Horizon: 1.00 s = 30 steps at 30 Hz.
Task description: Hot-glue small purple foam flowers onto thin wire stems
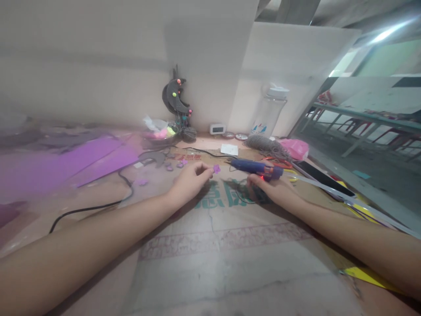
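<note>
Between the fingertips of my left hand (193, 180) is a small purple flower (216, 169), pinched at its edge. My right hand (268, 184) is wrapped round a blue glue gun (251, 166), whose red light glows near my fingers. The gun's nozzle points left toward the flower, with a short gap between them. A long clear glue stick (315, 183) sticks out of the gun's back end. More small purple flowers (182, 163) lie on the cardboard just behind my left hand.
Purple sheets (108, 160) and a black cord (95, 208) lie left. A dark crescent ornament (177, 98) stands at the back beside a bowl (161, 136). A clear bottle (269, 112), grey yarn (266, 145), red-handled scissors (279, 161) and a phone (324, 177) are right. Cardboard (210, 267) covers the tabletop.
</note>
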Motion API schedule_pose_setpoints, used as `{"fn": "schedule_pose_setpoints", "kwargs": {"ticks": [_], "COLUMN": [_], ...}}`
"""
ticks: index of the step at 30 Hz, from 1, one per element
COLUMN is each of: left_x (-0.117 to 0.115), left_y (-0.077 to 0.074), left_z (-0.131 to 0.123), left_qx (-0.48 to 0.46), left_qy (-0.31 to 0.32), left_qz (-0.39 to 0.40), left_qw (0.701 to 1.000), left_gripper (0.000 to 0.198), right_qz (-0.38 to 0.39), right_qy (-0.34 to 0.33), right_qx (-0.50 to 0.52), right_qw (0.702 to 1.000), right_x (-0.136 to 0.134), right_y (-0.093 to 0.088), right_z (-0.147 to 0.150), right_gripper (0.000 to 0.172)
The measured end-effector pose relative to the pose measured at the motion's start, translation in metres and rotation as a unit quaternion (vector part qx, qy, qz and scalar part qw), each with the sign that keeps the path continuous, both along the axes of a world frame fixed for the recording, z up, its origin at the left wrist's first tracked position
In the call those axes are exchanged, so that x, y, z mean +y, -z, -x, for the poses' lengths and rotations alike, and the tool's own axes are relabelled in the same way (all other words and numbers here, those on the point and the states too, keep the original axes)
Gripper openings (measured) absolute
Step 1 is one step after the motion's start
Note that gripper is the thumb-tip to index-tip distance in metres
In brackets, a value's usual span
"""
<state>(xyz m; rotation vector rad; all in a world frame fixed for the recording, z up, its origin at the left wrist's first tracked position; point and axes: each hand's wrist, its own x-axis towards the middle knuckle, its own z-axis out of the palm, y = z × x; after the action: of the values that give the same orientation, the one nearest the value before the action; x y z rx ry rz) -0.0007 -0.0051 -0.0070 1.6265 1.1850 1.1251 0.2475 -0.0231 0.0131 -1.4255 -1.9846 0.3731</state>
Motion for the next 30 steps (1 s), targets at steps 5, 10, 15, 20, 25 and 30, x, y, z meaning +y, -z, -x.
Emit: {"fn": "schedule_pose_setpoints", "kwargs": {"ticks": [5, 10, 15, 20, 25, 30], "left_x": [0.001, 0.003, 0.004, 0.003, 0.003, 0.003], "left_y": [0.000, 0.004, 0.007, 0.007, 0.007, 0.005], "left_z": [0.000, -0.001, 0.000, 0.000, 0.000, 0.000], "left_qx": [0.016, 0.017, 0.027, 0.040, 0.045, 0.048], "left_qy": [0.008, 0.013, 0.009, 0.013, 0.015, 0.017], "left_qz": [-0.007, -0.018, -0.013, -0.002, -0.002, -0.006], "left_qw": [1.000, 1.000, 1.000, 0.999, 0.999, 0.999], "left_gripper": [0.021, 0.022, 0.021, 0.022, 0.023, 0.022], "right_qz": [-0.027, -0.020, -0.012, 0.007, 0.039, 0.033], "right_qy": [0.016, 0.081, 0.120, 0.148, 0.134, 0.116], "right_qx": [0.045, 0.038, -0.084, -0.125, -0.153, -0.206], "right_qw": [0.999, 0.996, 0.989, 0.981, 0.978, 0.971], "right_x": [0.005, 0.027, 0.085, 0.149, 0.177, 0.165], "right_y": [-0.015, -0.031, -0.036, -0.026, -0.011, -0.013], "right_z": [-0.003, -0.009, -0.008, -0.002, -0.006, -0.018], "right_gripper": [0.046, 0.045, 0.044, 0.041, 0.043, 0.048]}}
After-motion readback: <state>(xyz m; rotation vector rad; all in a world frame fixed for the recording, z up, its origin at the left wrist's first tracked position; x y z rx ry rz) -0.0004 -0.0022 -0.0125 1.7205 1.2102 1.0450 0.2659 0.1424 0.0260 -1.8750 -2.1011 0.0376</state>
